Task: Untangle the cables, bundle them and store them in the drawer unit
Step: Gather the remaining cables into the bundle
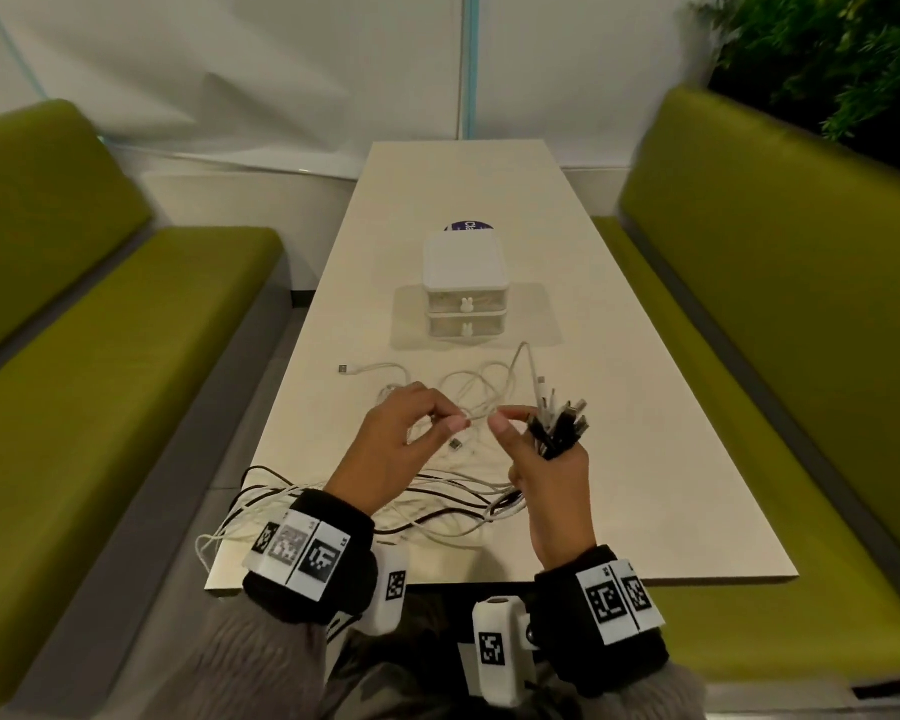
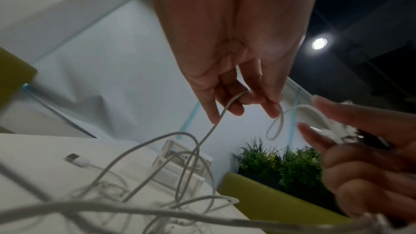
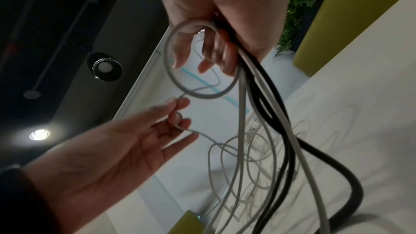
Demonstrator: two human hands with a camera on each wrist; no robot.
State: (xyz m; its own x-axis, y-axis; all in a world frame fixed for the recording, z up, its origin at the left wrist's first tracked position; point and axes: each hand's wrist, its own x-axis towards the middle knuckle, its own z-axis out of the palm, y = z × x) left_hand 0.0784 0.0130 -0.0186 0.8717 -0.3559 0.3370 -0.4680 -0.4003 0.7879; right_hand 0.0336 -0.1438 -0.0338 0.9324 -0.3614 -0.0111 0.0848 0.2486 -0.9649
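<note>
Above a table, the right hand clutches a sheaf of black and white cable ends; the left hand pinches one thin white cable. The loose tangle sprawls before the closed drawer unit. These cords look light, limp and snag-prone, best gripped near the plugs.

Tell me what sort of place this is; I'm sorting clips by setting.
Probably an office or café booth, not a home: green benches flank a long table, a glass partition stands behind, and a plant wall is alongside.
</note>
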